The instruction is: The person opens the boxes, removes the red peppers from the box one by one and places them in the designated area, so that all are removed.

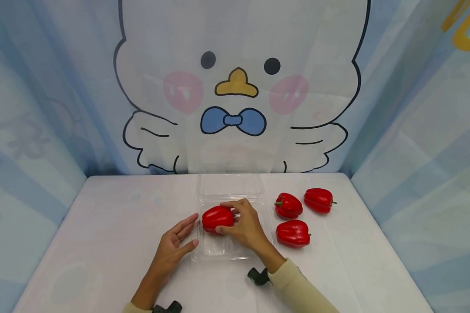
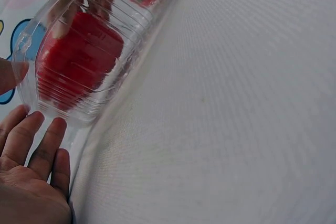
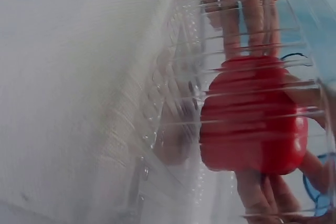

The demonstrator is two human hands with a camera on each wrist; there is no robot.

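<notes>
My right hand grips a red bell pepper between thumb and fingers, inside a clear plastic clamshell box. The pepper lies on its side, its stem end toward my right palm. At the box's left edge is my left hand, fingers extended and thumb spread apart. In the left wrist view, the fingertips of the left hand are right at the ribbed wall, with the pepper showing through it. Through the clear plastic in the right wrist view, fingers appear on both sides of the pepper.
The box's lid is folded back toward the printed curtain. Right of the box lie three more red bell peppers, one near the lid, one farther right and one nearer me. A white cloth covers the table.
</notes>
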